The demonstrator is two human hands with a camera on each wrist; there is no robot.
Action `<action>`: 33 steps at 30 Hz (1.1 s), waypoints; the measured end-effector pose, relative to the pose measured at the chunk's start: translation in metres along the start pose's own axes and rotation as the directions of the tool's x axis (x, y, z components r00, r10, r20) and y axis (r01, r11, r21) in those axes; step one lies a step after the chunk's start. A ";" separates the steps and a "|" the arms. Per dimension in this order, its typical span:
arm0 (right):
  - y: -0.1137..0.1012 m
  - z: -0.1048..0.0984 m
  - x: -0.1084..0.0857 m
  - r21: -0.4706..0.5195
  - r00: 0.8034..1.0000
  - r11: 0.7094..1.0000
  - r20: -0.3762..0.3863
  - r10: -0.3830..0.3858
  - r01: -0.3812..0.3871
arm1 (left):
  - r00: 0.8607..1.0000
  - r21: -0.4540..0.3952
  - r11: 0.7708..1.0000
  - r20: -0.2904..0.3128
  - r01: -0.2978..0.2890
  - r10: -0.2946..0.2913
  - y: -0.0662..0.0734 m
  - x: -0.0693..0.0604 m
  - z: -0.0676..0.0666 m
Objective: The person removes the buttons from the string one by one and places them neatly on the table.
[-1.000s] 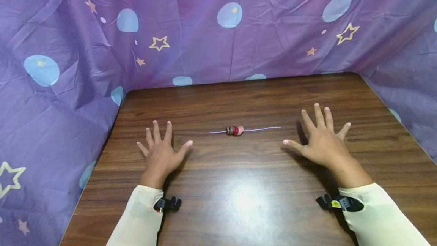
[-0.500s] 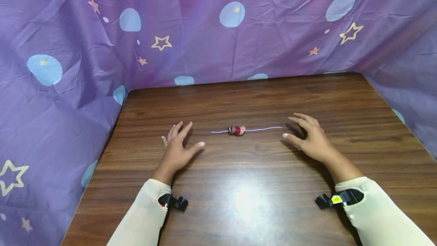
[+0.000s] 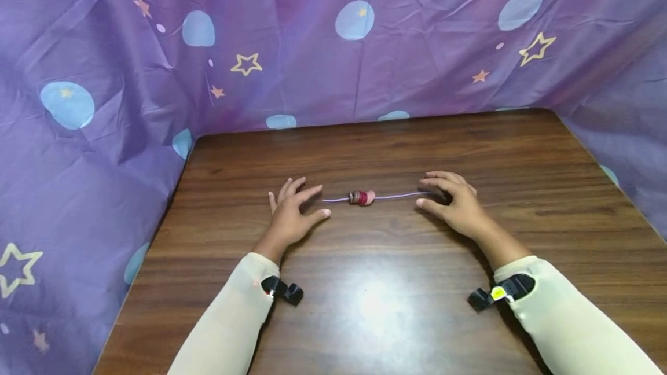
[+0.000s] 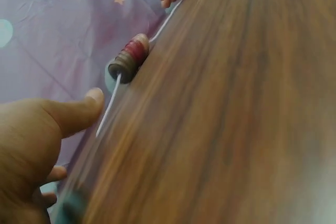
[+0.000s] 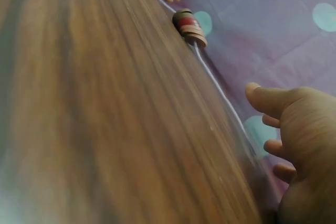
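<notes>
A thin purple string (image 3: 398, 196) lies across the table, running through a short stack of brown, red and pink discs (image 3: 362, 197). Just beyond the string's left end is the left hand (image 3: 290, 217), thumb and index finger apart, holding nothing. The right hand (image 3: 459, 206) hovers around the string's right end, its fingers bent a little and the thumb apart from them. In the left wrist view the string (image 4: 108, 113) passes near the left thumb without contact. The right wrist view shows the string (image 5: 223, 95) beside the right hand (image 5: 304, 135), with a gap between.
The brown wooden table (image 3: 333, 265) has a bright glare patch near its front. Behind it and at both sides hangs a purple curtain (image 3: 302, 39) with stars and blue circles. Each wrist carries a small black camera, the left one (image 3: 283, 290) and the right one (image 3: 490, 297).
Both hands have moved inward toward the ends of the string, and their spread fingers have drawn closer together. The string and discs have stayed in place on the table.
</notes>
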State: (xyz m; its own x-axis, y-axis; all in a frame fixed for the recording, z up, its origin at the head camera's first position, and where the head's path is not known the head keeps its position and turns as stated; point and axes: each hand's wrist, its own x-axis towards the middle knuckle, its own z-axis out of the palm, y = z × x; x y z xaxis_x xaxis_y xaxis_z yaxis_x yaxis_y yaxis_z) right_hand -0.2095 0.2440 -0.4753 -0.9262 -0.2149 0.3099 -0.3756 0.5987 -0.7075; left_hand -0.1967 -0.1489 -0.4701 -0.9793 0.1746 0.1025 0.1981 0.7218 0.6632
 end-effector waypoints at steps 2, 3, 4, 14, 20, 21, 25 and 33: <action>-0.003 0.006 0.003 0.002 1.000 1.000 0.009 -0.002 0.002 | 1.000 0.024 0.999 0.009 0.029 -0.029 0.003 0.001 0.001; -0.004 0.009 0.005 -0.001 1.000 1.000 0.013 -0.004 0.004 | 0.999 0.033 0.999 0.008 0.041 -0.042 0.005 0.001 0.002; -0.005 0.012 0.008 -0.001 1.000 1.000 0.019 -0.004 0.004 | 0.999 0.037 0.998 0.007 0.053 -0.053 0.006 0.002 0.002; -0.016 0.028 0.027 -0.033 0.992 0.998 0.119 0.051 -0.048 | 0.998 0.012 0.998 0.001 0.062 -0.062 0.020 0.014 0.016; -0.017 0.031 0.031 -0.062 0.986 0.997 0.156 0.065 -0.055 | 0.996 0.003 0.996 -0.021 0.084 -0.084 0.026 0.018 0.018; -0.018 0.032 0.032 -0.067 0.984 0.996 0.165 0.072 -0.062 | 0.996 0.004 0.996 -0.023 0.086 -0.086 0.027 0.019 0.019; -0.027 0.033 0.035 -0.090 0.975 0.991 0.194 0.112 -0.096 | 0.996 0.011 0.996 -0.023 0.088 -0.088 0.030 0.022 0.022; -0.041 0.042 0.042 -0.109 0.966 0.985 0.208 0.156 -0.135 | 0.990 -0.016 0.992 -0.066 0.121 -0.122 0.033 0.027 0.026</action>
State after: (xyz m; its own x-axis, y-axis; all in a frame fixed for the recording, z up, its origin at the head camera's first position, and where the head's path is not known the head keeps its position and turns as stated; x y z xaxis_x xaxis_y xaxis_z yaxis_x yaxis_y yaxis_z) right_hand -0.2349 0.1781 -0.4600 -0.9598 -0.2746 0.0573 -0.2410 0.7025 -0.6697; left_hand -0.2159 -0.1028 -0.4645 -0.9968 0.0407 0.0692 0.0771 0.7269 0.6824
